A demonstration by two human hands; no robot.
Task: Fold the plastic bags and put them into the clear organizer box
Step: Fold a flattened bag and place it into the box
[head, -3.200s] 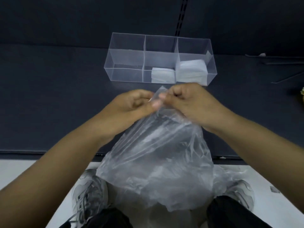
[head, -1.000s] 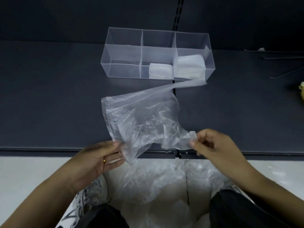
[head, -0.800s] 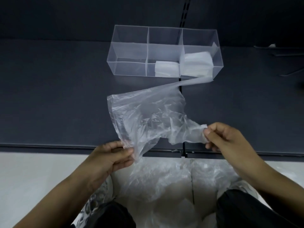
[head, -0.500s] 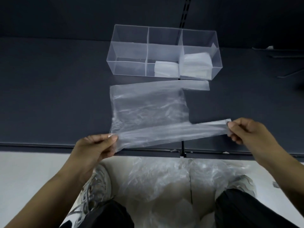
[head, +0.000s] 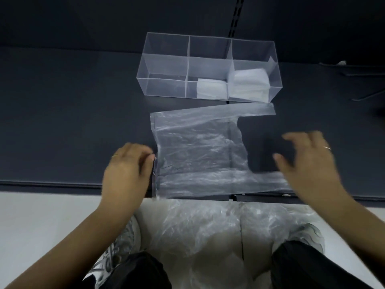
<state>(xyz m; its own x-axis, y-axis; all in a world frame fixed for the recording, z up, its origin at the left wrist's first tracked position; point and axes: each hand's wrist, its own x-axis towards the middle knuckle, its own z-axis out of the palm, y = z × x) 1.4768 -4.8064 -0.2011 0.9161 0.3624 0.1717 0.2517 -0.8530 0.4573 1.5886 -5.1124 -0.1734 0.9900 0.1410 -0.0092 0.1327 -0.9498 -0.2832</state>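
Your left hand (head: 127,170) is curling at the bag (head: 198,151)'s left edge, grip unclear; your right hand (head: 308,163) is hovering, fingers spread.

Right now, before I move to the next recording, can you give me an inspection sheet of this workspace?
Surface: dark table, matte, a seam at its near edge.
Job's things: plastic bag spread flat before the clear box; folded bags in its middle and right compartments, none seen in the left.
Clutter: heap of loose bags on the floor between the shoes.
Hands: left hand at the bag's left edge, grip unclear; right hand open, blurred, over the near handle.
Cables: thin dark lines at the table's far right, too small to tell.
Surroundings: dark back wall with a slotted rail; pale floor.
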